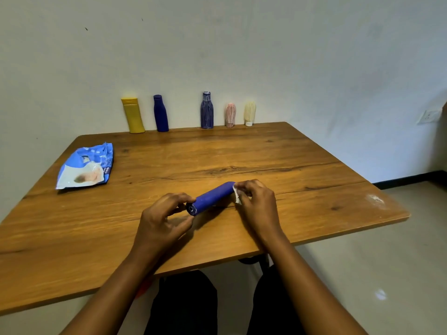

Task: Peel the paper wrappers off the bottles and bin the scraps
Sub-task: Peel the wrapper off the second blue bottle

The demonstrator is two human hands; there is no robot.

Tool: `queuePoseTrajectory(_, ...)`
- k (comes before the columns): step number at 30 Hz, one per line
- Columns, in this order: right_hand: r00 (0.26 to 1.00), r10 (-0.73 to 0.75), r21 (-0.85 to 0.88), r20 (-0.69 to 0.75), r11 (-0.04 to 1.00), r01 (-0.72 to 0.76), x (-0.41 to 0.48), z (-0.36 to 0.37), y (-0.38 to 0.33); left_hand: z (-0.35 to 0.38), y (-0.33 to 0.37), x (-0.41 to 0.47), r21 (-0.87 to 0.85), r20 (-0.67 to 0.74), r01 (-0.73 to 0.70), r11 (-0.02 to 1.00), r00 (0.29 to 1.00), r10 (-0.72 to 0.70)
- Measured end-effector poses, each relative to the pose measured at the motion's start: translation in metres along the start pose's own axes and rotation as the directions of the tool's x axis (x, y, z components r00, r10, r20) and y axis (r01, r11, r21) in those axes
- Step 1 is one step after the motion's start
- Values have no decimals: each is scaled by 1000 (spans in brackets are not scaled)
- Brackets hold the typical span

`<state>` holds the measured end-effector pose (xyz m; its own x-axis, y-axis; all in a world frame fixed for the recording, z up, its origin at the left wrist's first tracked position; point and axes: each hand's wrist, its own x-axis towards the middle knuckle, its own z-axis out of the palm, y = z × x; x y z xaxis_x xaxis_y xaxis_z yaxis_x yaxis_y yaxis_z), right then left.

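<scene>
**Last scrap coming off the blue bottle**

The blue bottle (212, 195) lies on its side near the front middle of the wooden table (242, 151). The left hand (162, 218) pinches its near-left end between thumb and fingers. The right hand (258, 201) pinches a thin white paper scrap (237, 197) at the far-right end. The flimsy paper could tear and leave bits stuck to the smooth plastic. The round body may roll if the left grip slackens. At the far edge, the pink bottle (230, 115) and cream bottle (249, 113) look wrapped in streaky paper.
</scene>
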<state>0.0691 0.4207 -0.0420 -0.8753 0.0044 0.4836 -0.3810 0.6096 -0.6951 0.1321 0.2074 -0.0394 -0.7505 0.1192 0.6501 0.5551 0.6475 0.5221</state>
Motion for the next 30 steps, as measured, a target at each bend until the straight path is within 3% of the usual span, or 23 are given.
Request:
queuePoseTrajectory(4, 938, -338, 21, 73, 941, 338, -35, 20, -44, 0, -1, -1, 22, 4, 10, 1000, 1000, -10)
queuePoseTrajectory(6, 914, -395, 19, 90, 919, 395, -34, 22, -47, 0, 1, -2, 34, 9, 10, 999, 1000, -10)
queuePoseTrajectory(9, 984, -160, 22, 73, 987, 159, -5, 16, -22, -1, 4, -2, 43, 10, -13, 999, 1000, 12)
queuePoseTrajectory(11, 996, 18, 33, 89, 999, -21, 17, 10, -2, -1, 6, -2, 60, 11, -26, 998, 1000, 25)
queuePoseTrajectory(13, 992, 84, 37, 98, 995, -88, 24, 4, 5, -1, 8, -2, 72, 2, -14, 997, 1000, 14)
queuePoseTrajectory(16, 992, -73, 27, 104, 997, 70, 4, 8, -14, -1, 9, -2, 71, -16, 2, 997, 1000, -1)
queuePoseTrajectory(20, 908, -391, 6, 148, 919, 395, -27, 22, -40, 0, 7, -2, 99, 14, -8, 995, 1000, 6)
queuePoseTrajectory(22, 937, -325, -10, 131, 944, 329, -16, 22, -30, 0, 7, -3, 140, 21, -24, 990, 1000, 21)
queuePoseTrajectory(26, 991, 12, -157, 133, 988, 9, 24, 7, 19, 1, 7, -4, 195, 6, -26, 980, 1000, 26)
queuePoseTrajectory(30, 994, 105, -11, -5, 994, -105, 33, -11, 45, -3, 3, -1, 79, -60, 93, 993, 994, -89)
